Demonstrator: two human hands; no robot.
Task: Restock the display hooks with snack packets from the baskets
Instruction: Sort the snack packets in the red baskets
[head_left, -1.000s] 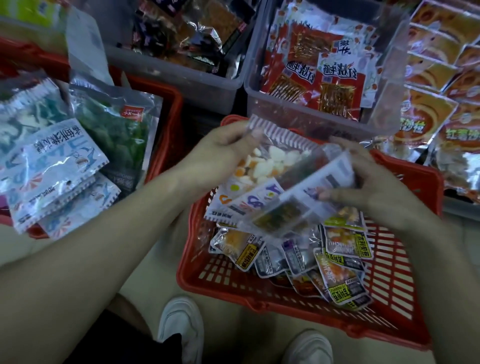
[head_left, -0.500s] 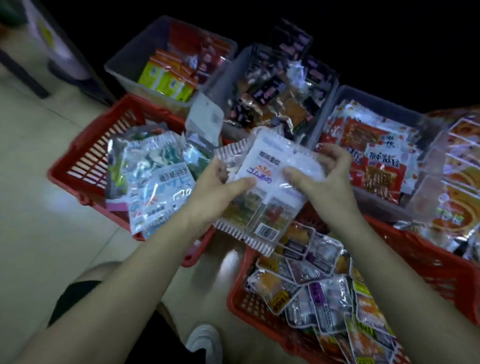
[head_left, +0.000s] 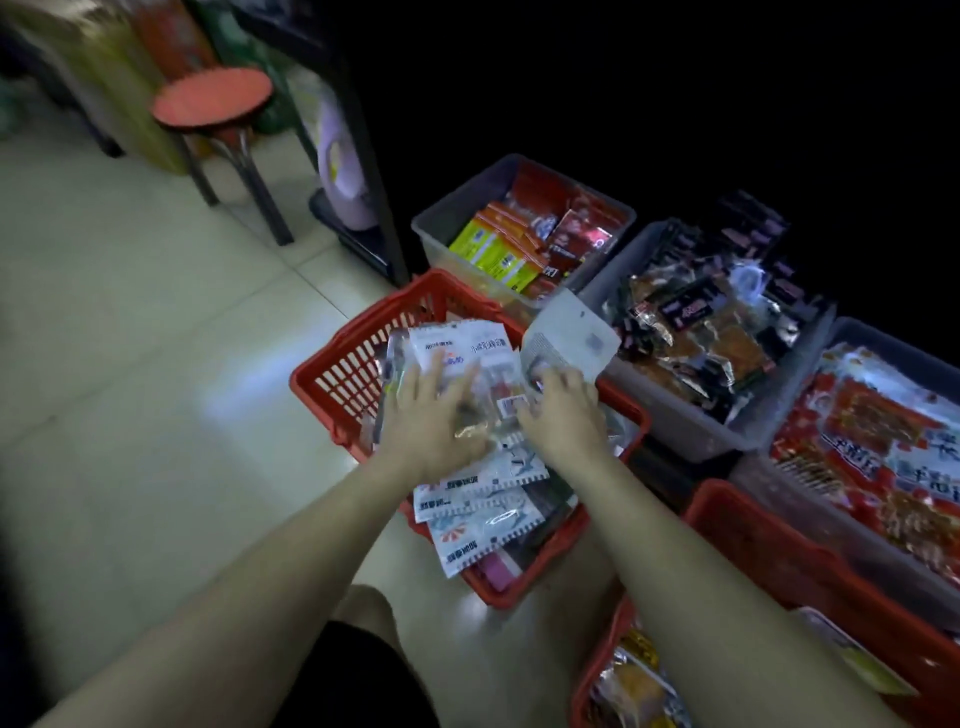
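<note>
The left hand (head_left: 431, 426) is lying flat, fingers spread, on the heap of white snack packets (head_left: 467, 358) in the red basket (head_left: 337, 374) on the floor; the right hand (head_left: 563, 415) is resting beside it on the same heap, fingers curled down among the packets, though whether it is gripping one cannot be told through the blur. Neither hand is lifting a packet clear. The packets are sitting in the basket, several hanging over its near rim. A second red basket (head_left: 737, 525) at the right and three grey bins (head_left: 691, 431) behind are all holding stock. No display hooks are showing anywhere in view. Judged from this, restocking is at the picking stage: a packet is being selected, hanging is not yet done, and most stock is waiting in the containers.
</note>
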